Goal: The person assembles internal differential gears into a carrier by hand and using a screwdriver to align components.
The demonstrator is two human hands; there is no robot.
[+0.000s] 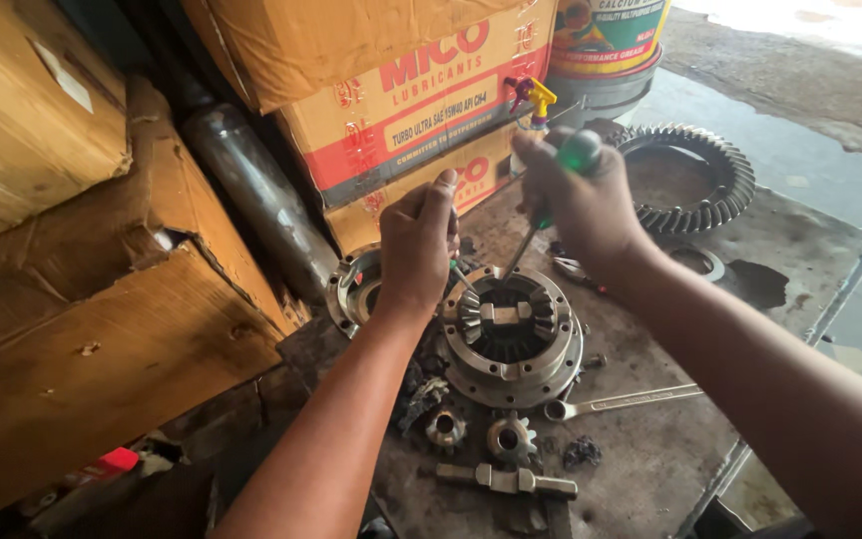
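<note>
Bench (810,250) crowded | right hand (581,205) grip closed on screwdriver (551,190) | left hand (418,250) fisted, contents unclear

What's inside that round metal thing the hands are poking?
Inside the round metal housing sit toothed gears and a cross-shaped shaft. The screwdriver in the right hand reaches in; its tip and deeper parts are hidden. The left hand covers the edge.

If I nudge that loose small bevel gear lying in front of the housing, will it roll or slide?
The small bevel gear lies flat, bore up, so it would likely slide, not roll. Solid metal, probably heavy for its size. The metal table and parts look greasy, so it may slip in fingers.
</note>
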